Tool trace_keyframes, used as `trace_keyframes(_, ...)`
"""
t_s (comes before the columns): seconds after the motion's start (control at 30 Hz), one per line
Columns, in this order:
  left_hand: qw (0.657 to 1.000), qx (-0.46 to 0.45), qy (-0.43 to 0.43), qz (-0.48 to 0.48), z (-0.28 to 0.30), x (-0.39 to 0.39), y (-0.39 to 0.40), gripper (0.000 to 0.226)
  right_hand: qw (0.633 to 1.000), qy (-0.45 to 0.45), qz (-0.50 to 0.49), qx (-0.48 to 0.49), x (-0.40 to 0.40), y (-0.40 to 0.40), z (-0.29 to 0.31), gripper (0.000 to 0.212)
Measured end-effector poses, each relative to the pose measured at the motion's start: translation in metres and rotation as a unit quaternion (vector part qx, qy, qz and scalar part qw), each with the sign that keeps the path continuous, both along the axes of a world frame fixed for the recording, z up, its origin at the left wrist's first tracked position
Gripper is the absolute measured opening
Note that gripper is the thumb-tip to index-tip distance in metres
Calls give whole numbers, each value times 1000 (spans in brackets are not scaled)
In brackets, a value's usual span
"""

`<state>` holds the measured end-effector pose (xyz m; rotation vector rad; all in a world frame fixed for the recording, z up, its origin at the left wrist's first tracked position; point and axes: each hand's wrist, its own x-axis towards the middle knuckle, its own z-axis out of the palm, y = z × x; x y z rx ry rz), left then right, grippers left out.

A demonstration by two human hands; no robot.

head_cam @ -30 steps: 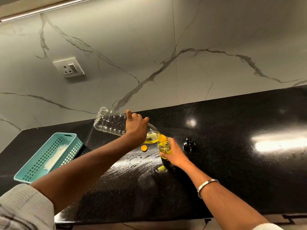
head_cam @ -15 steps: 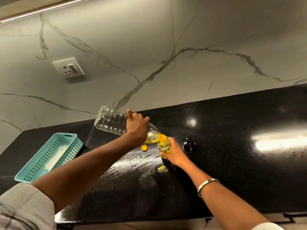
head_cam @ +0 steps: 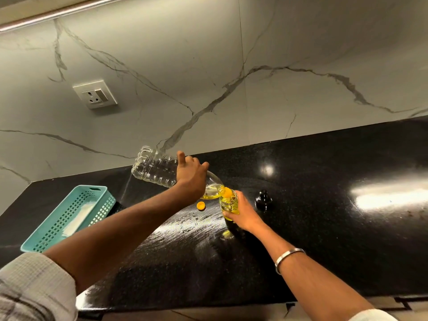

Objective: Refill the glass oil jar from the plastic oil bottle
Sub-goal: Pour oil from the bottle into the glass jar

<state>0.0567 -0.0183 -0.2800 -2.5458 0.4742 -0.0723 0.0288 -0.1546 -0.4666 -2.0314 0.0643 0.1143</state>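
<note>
Head view, left hand [head_cam: 191, 176] fingers gripping tilted plastic oil bottle [head_cam: 157, 169], right hand [head_cam: 243, 213] fingers gripping glass oil jar [head_cam: 229, 203]

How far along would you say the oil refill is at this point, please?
Done: the orange cap lies on the counter, and a black lid sits beside the jar. In hand: the left hand tips the plastic oil bottle, nearly empty, into the glass oil jar, which the right hand holds. Left: finish pouring and close both.
</note>
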Motion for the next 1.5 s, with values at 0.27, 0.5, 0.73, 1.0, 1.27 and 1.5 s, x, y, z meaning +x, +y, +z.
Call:
trace_keyframes(0.27,1000,14,1,4,1,0,-2,47,1000,-5,-4,-4,-1,0,2,70)
trace_keyframes(0.5,1000,22,0,4,3,-1,-3,49,1000,1,-6,0,-2,0,3,70)
trace_keyframes(0.73,1000,25,2,4,4,-1,-4,49,1000,4,0,-1,-3,-1,5,69)
trace_keyframes(1.0,1000,26,2,3,4,0,-6,49,1000,3,-1,-2,-2,-1,5,69)
trace_keyframes(1.27,1000,24,0,0,6,0,-5,47,1000,0,0,-4,0,0,0,71)
trace_keyframes(1.5,1000,27,-1,2,6,-2,-7,48,1000,1,0,-2,1,0,-2,70)
